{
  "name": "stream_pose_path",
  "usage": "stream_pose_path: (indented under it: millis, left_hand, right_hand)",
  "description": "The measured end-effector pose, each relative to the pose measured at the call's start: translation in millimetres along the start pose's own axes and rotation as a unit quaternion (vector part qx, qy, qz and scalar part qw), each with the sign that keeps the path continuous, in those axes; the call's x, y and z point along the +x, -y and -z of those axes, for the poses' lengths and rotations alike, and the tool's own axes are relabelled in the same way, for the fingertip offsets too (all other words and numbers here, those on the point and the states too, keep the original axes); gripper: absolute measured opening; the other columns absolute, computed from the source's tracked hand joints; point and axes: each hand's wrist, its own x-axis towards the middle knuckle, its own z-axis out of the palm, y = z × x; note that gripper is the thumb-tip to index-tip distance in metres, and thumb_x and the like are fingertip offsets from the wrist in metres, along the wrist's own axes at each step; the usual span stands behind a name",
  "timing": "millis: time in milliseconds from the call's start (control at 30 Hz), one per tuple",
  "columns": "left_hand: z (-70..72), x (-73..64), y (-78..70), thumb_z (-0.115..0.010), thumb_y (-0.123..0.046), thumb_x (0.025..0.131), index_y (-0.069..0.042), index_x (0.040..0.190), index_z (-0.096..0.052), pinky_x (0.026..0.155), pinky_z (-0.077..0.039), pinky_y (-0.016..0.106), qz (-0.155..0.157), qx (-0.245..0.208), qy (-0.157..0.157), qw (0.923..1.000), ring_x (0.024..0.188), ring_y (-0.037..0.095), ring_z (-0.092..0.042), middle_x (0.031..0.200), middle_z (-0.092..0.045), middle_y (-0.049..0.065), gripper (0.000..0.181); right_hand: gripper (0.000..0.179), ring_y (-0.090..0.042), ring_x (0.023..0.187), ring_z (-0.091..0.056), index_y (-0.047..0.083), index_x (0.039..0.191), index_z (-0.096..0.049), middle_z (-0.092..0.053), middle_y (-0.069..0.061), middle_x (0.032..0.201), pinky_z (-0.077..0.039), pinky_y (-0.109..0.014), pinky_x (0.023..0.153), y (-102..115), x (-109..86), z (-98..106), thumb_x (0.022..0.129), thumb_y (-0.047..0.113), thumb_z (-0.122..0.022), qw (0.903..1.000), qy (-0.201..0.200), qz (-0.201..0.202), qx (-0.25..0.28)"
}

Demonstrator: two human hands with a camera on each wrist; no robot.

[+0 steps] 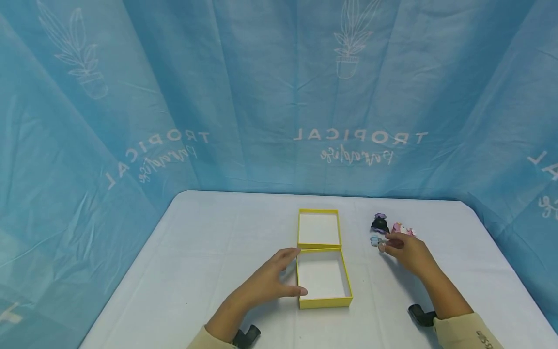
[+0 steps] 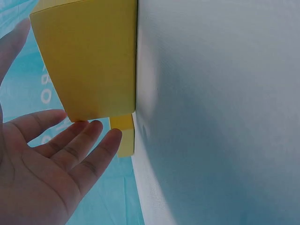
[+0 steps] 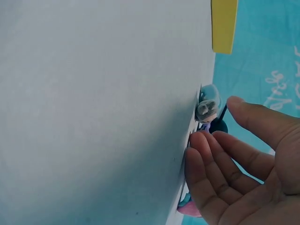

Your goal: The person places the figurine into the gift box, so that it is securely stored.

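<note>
A yellow box base (image 1: 324,303) with a white inside stands in front of its matching yellow lid (image 1: 319,228), hollow side up. My left hand (image 1: 270,281) is at the base's left side, thumb and fingers spread; in the left wrist view the fingertips lie at or against its yellow wall (image 2: 93,61). Over to the right, my right hand (image 1: 411,254) reaches to a cluster of small figurines. Nearest its fingertips are a clear-and-grey figurine (image 3: 207,111) and a light blue one (image 1: 375,241). The right thumb stands apart from the fingers, with nothing seen gripped between them.
Behind the right hand sit a black-and-purple figurine (image 1: 380,224) and a pink-and-white one (image 1: 397,228), partly hidden by the fingers. A white cloth (image 1: 196,261) covers the table. Blue printed curtains (image 1: 253,97) hang along its back and sides.
</note>
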Motion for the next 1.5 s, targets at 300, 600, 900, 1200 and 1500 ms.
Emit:
stream_pose_path:
  millis: [300, 600, 900, 1200, 1500]
  left_hand:
    - [-2.0, 0.4, -0.4, -0.08, -0.065, 0.074, -0.024, 0.162, -0.027, 0.118, -0.038, 0.056, 0.007, 0.015, 0.01, 0.9998, 0.151, 0.029, -0.035, 0.167, -0.028, -0.001, 0.111]
    - [-2.2, 0.3, -0.6, -0.082, -0.069, 0.068, -0.028, 0.163, -0.02, 0.121, -0.034, 0.055, 0.021, 0.024, 0.032, 0.999, 0.155, 0.027, -0.028, 0.169, -0.023, 0.001, 0.12]
    - [0.4, 1.1, 0.9, -0.08, -0.065, 0.073, -0.025, 0.163, -0.02, 0.122, -0.031, 0.056, 0.002, 0.026, 0.032, 0.9992, 0.156, 0.027, -0.024, 0.171, -0.02, 0.001, 0.117]
    - [-0.9, 2.8, 0.8, -0.08, -0.064, 0.075, -0.028, 0.163, -0.016, 0.124, -0.028, 0.054, -0.01, 0.013, 0.033, 0.9993, 0.159, 0.02, -0.015, 0.172, -0.008, -0.012, 0.115]
    - [-1.8, 1.5, 1.2, -0.08, -0.063, 0.076, -0.029, 0.163, -0.017, 0.121, -0.036, 0.049, -0.007, -0.011, 0.034, 0.9994, 0.152, 0.022, -0.035, 0.172, -0.011, -0.01, 0.113]
  right_hand:
    - [0.047, -0.031, 0.101, -0.066, 0.004, 0.13, -0.066, -0.071, -0.02, 0.116, -0.059, -0.045, 0.082, -3.3, 2.1, -0.8, 0.094, 0.033, -0.073, 1.0, 0.005, 0.003, 0.005]
    - [0.047, -0.031, 0.102, -0.064, 0.005, 0.13, -0.066, -0.07, -0.02, 0.117, -0.059, -0.045, 0.084, -5.4, 3.3, -5.7, 0.093, 0.032, -0.074, 0.9999, 0.009, -0.009, 0.004]
    - [0.037, -0.035, 0.105, -0.065, 0.005, 0.123, -0.069, -0.071, -0.021, 0.118, -0.058, -0.048, 0.086, -2.7, 3.2, -7.2, 0.095, 0.029, -0.071, 1.0, 0.004, -0.004, 0.005]
    - [0.036, -0.026, 0.09, -0.061, 0.003, 0.119, -0.07, -0.071, -0.017, 0.108, -0.055, -0.035, 0.073, 0.3, 5.0, -7.0, 0.094, 0.029, -0.072, 0.9999, 0.006, -0.014, 0.001]
    - [0.027, -0.022, 0.081, -0.055, 0.001, 0.109, -0.071, -0.067, -0.01, 0.092, -0.047, -0.028, 0.064, 1.4, 4.4, -5.4, 0.094, 0.023, -0.072, 0.9998, 0.011, -0.018, 0.005]
